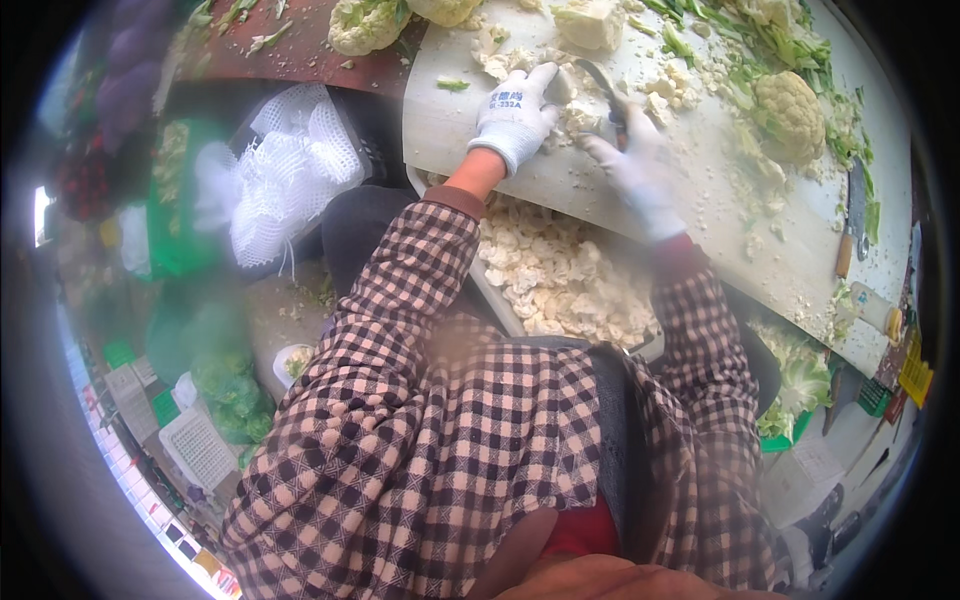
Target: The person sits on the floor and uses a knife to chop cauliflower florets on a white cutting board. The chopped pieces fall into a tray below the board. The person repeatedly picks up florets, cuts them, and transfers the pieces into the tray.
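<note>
My left hand [517,112], in a white knit glove, rests on a piece of cauliflower [561,86] on the white board [540,176]. My right hand [634,161], gloved too and slightly blurred, is closed on the dark handle of a knife with a curved blade [596,75]; its tip points up and left, close to the piece. Cut florets [667,90] lie just right of the blade. A trimmed cauliflower head [592,26] sits above the hands. Below the board's near edge, a tub of cut cauliflower florets [555,270] stands before my body.
A whole cauliflower [789,116] lies at the right among green leaf trimmings [787,41]. Farther right are a knife with a wooden handle [845,255] and a jar [874,311]. White foam netting [292,176] fills a crate at the left, beside a green basket [184,247].
</note>
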`<action>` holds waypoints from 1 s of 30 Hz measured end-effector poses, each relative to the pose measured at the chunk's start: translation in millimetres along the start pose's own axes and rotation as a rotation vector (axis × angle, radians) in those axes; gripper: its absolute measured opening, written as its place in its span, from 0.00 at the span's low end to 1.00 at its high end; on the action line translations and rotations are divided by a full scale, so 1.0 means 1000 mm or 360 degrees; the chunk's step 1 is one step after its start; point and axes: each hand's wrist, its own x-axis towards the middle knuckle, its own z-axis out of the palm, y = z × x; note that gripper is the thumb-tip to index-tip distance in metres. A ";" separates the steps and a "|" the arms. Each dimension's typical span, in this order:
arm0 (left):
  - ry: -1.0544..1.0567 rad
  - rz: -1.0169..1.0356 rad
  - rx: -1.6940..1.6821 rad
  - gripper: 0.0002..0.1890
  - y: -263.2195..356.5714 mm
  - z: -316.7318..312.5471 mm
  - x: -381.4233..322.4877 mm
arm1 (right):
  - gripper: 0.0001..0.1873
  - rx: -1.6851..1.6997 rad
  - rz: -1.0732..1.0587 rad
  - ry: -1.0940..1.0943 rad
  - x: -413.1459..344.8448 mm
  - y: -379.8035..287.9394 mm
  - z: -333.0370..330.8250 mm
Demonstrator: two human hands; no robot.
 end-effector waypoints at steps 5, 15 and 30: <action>-0.0021 -0.0039 -0.0315 0.31 0.022 -0.011 -0.009 | 0.26 -0.0010 0.0288 -0.0142 0.010 0.006 0.003; -0.1072 -0.0401 -0.2002 0.22 0.047 -0.006 -0.033 | 0.22 0.0787 0.0645 -0.0272 -0.036 -0.024 -0.054; -0.1047 -0.0227 -0.1379 0.19 0.052 0.001 -0.069 | 0.21 0.1091 0.0961 -0.0532 -0.081 -0.015 -0.076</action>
